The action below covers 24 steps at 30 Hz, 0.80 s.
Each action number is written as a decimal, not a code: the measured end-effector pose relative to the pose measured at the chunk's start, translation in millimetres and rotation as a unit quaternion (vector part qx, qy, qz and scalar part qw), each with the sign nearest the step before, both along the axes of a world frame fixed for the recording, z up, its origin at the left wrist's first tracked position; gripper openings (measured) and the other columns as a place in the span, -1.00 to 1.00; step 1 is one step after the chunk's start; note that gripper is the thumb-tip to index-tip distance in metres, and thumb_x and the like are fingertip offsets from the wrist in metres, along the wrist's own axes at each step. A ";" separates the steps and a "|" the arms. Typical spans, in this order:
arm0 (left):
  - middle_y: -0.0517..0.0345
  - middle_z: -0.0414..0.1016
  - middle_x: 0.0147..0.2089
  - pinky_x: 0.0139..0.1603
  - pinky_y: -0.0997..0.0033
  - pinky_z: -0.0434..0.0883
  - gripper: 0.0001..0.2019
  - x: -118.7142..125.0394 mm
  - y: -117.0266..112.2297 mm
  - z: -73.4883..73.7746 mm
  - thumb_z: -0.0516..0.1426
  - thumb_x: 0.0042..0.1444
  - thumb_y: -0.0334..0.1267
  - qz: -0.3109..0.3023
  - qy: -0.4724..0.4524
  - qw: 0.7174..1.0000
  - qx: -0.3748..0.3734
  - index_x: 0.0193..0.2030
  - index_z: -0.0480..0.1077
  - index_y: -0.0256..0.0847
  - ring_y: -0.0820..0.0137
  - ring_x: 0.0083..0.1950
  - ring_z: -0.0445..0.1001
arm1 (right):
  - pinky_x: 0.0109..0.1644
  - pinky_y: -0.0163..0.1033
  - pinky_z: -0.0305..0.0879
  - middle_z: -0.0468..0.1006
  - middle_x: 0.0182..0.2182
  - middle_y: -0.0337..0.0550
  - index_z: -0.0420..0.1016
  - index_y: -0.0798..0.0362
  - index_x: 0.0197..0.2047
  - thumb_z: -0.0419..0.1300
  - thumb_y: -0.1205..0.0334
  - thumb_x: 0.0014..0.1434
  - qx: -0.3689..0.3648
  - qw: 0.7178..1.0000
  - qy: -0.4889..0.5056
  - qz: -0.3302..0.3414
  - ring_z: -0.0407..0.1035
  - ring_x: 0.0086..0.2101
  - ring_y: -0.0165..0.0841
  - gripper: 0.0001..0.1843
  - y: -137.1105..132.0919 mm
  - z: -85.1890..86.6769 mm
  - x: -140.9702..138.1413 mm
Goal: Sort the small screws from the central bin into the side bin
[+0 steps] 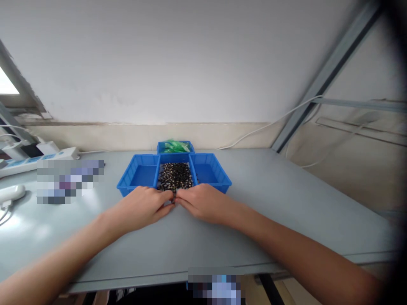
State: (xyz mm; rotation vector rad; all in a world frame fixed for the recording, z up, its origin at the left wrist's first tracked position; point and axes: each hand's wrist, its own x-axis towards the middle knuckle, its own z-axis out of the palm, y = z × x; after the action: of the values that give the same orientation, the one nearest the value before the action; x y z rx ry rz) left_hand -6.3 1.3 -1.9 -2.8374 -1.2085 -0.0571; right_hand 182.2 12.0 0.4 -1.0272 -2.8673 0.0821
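My left hand (148, 205) and my right hand (202, 203) meet at the front of the middle blue bin (174, 158). The fingers of both are closed in a pinch, tip to tip. Between the fingertips shows a small dark metal part (174, 196), too small to tell its exact kind. Behind the hands, the middle bin holds a heap of small dark, shiny metal parts (176, 174). To its left stands a blue bin (140, 173) with a bare floor showing; another blue bin (208, 173) is on the right, its near edge partly hidden by my right hand.
Green plastic packets (176, 146) lie in a smaller blue bin (160, 148) at the back. A white power strip (63, 156) and a white plug-like device (12, 193) lie at the left of the grey table (286, 199). A metal frame post (305, 110) rises at the right.
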 end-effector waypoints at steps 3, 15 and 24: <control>0.21 0.41 -0.52 -0.54 0.47 0.18 -0.76 0.3 -1.0 1.7 -0.14 0.21 -0.20 -0.002 0.001 1.000 -0.004 -0.32 0.29 -0.19 0.38 -0.50 0.41 | -0.46 -0.33 0.01 0.49 -0.45 -0.17 0.33 0.09 -0.39 -0.08 0.28 0.22 0.002 1.000 0.001 -0.001 0.33 -0.46 -0.39 -0.78 -0.5 1.3 -0.5; 0.14 0.42 -0.48 -0.49 0.44 0.25 -0.68 1.6 -1.8 7.0 -0.21 0.24 -0.22 0.003 -0.010 1.000 -0.013 -0.34 0.30 -0.23 0.39 -0.49 0.42 | -0.46 -0.32 0.04 0.50 -0.44 -0.16 0.34 0.10 -0.38 -0.11 0.25 0.24 0.008 1.000 0.004 -0.001 0.36 -0.45 -0.38 -0.74 2.7 -3.9 0.1; 0.16 0.41 -0.48 -0.54 0.45 0.21 -0.71 0.4 -3.3 12.3 -0.19 0.24 -0.19 0.018 -0.002 1.000 -0.003 -0.31 0.28 -0.21 0.35 -0.49 0.41 | -0.45 -0.33 0.07 0.50 -0.42 -0.15 0.32 0.10 -0.35 -0.13 0.25 0.25 -0.004 1.000 0.018 0.001 0.37 -0.45 -0.37 -0.74 1.9 -3.1 -0.2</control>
State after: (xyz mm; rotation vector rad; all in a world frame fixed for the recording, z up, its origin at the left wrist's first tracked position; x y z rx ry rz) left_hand -6.0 -2.0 10.3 -2.8201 -1.2629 -0.0579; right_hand 182.0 13.9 -2.7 -1.0122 -2.8378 0.1113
